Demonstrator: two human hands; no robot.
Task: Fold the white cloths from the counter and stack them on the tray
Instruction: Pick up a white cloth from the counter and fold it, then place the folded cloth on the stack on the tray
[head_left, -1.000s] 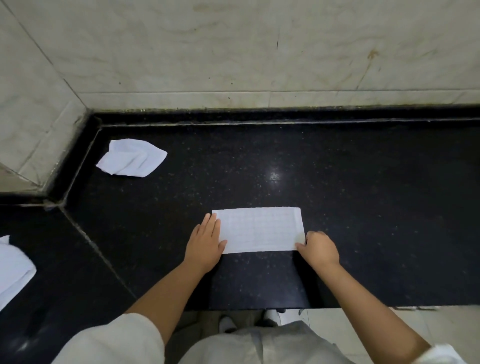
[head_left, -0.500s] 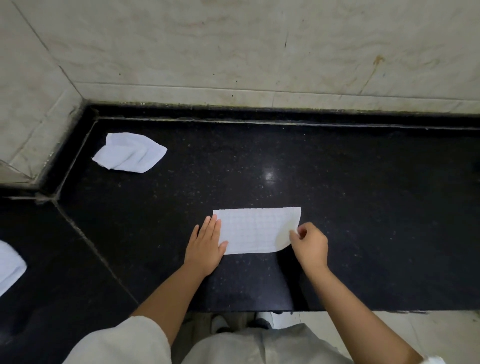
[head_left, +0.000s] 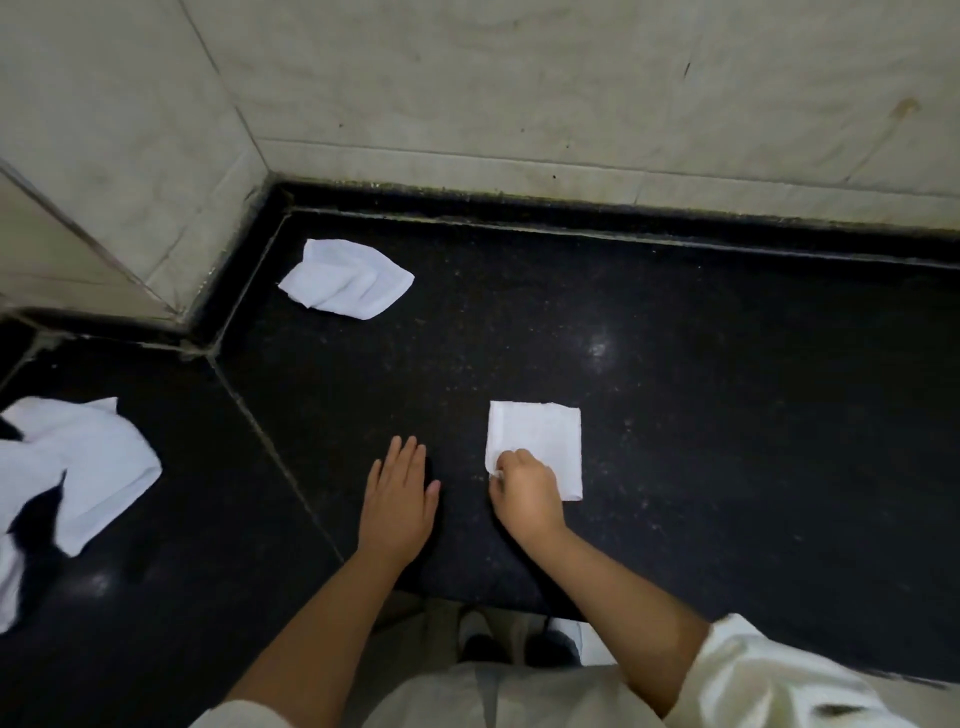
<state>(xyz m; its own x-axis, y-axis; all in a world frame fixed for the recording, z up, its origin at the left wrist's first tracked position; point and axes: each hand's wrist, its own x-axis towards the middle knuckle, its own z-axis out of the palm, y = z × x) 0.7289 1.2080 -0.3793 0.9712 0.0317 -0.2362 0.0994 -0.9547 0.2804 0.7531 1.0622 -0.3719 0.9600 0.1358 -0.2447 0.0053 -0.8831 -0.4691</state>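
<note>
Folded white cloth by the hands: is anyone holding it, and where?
The right hand pinches the folded white cloth at its near left corner. The left hand lies flat on the counter, holding nothing.

Pale marble wall tiles (head_left: 519, 78) meet in a corner. A dark stain (head_left: 906, 106) marks the right tile. Shoes (head_left: 519, 644) show below.

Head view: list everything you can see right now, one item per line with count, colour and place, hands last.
folded cloth: one, white, square, on the counter in front of the person
crumpled cloth: one, white, back left near the wall corner
loose cloths: a heap, white, far left edge; count unclear
counter: one, black speckled stone
wall: pale tile, behind the counter
tray: none in view
left hand: flat on the counter, fingers straight, apart from the folded cloth
right hand: pinches the folded cloth's near left corner
</note>
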